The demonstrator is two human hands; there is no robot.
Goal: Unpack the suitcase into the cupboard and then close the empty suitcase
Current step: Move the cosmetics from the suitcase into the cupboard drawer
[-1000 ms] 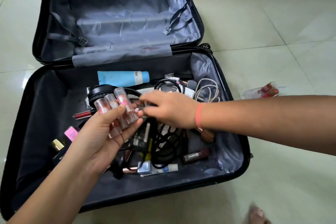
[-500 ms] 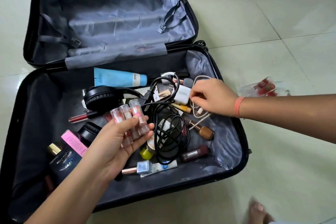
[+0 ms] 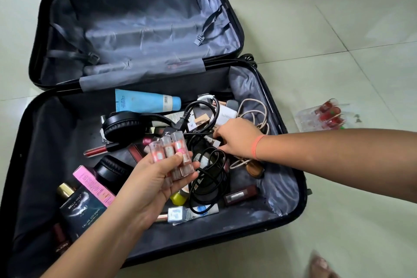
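head view: the black suitcase (image 3: 278,184) lies open flat on a pale tiled floor (image 3: 338,29). its far half (image 3: 140,29) shows only grey lining and loose straps. its near half holds a clutter of small things.

the left hand (image 3: 153,185) is raised over the near half, palm up, with fingers and thumb curled round three clear lip tubes (image 3: 171,153) held side by side and tilted away from the camera.

the right hand (image 3: 237,137), with a pink wristband (image 3: 256,145), reaches in from the right. its fingertips are down among a tangled black cable (image 3: 209,178) and a small pale item. whether it grasps anything cannot be told.

at the back of the near half lies a blue tube (image 3: 146,102), with black headphones (image 3: 121,127) just in front of it. a white charger (image 3: 225,115) and a coiled pale cable (image 3: 255,108) sit by the right wall. a pink box (image 3: 93,185) leans beside a dark cologne bottle (image 3: 79,212) at the near left. a dark red lipstick (image 3: 240,195) lies near the front right corner.

on the floor to the right of the case, apart from it, lies a clear pack of red items (image 3: 322,115).
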